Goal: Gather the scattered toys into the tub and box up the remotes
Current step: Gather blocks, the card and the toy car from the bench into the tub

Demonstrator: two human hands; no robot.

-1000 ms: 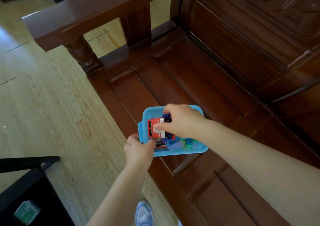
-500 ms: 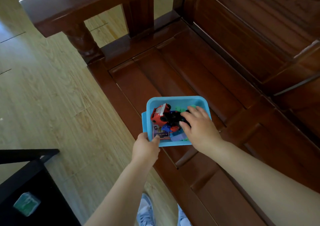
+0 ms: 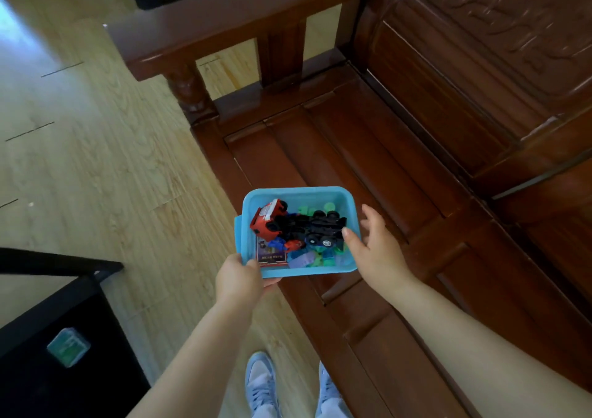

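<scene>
A blue plastic tub (image 3: 349, 203) sits over the front edge of a dark wooden bench seat (image 3: 368, 161). Inside lie a red toy truck (image 3: 267, 219), a black toy car (image 3: 320, 228) on its back, a small card (image 3: 272, 257) and several green and blue blocks (image 3: 320, 257). My left hand (image 3: 238, 278) grips the tub's near left corner. My right hand (image 3: 376, 248) hovers at the tub's right rim, fingers spread and holding nothing. No remotes are in view.
The bench's armrest (image 3: 224, 30) and carved backrest (image 3: 480, 49) rise behind the tub. Light wood floor (image 3: 96, 161) spreads to the left. A black table (image 3: 48, 337) with a small green box (image 3: 68, 347) stands at lower left. My shoes (image 3: 261, 382) are below.
My right hand put the red truck into the tub, then drew back to the right rim with fingers spread. The left hand kept its hold on the tub.
</scene>
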